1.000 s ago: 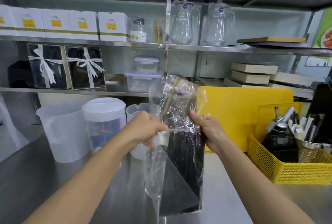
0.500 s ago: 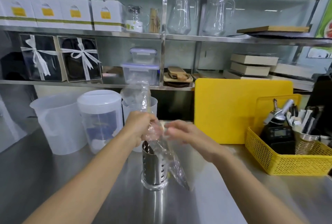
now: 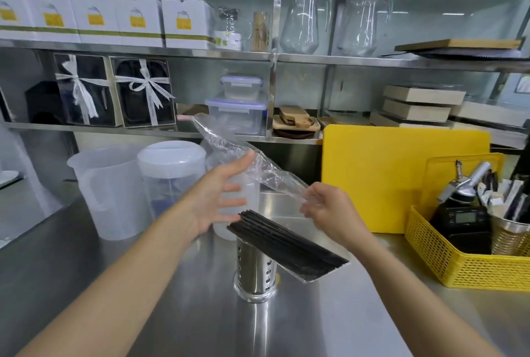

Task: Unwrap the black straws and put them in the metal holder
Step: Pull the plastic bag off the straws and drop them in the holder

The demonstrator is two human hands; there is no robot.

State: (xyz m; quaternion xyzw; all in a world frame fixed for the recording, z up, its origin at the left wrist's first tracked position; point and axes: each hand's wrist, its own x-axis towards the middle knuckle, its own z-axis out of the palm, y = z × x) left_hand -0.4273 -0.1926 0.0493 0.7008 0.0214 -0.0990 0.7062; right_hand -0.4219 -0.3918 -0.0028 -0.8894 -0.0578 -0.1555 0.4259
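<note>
A bundle of black straws (image 3: 286, 245) lies slanted across the top of the perforated metal holder (image 3: 255, 273), its lower end down to the right near the steel counter. The holder stands upright in the middle of the counter. My right hand (image 3: 329, 210) pinches one end of a crumpled clear plastic wrapper (image 3: 243, 156), which stretches up and left above the straws. My left hand (image 3: 218, 193) is spread open just left of the straws, its fingertips against the wrapper. A clear edge shows at the straws' lower end.
Translucent plastic jugs (image 3: 111, 193) and a lidded container (image 3: 172, 173) stand at the left behind my left hand. A yellow cutting board (image 3: 401, 173) leans at the back right. A yellow basket (image 3: 459, 267) of tools sits at the right. Loaded shelves run across the back wall.
The wrapped bundle was held upright in both hands. Now the straws lie across the holder, the wrapper is pulled up clear of them, and my left hand has opened.
</note>
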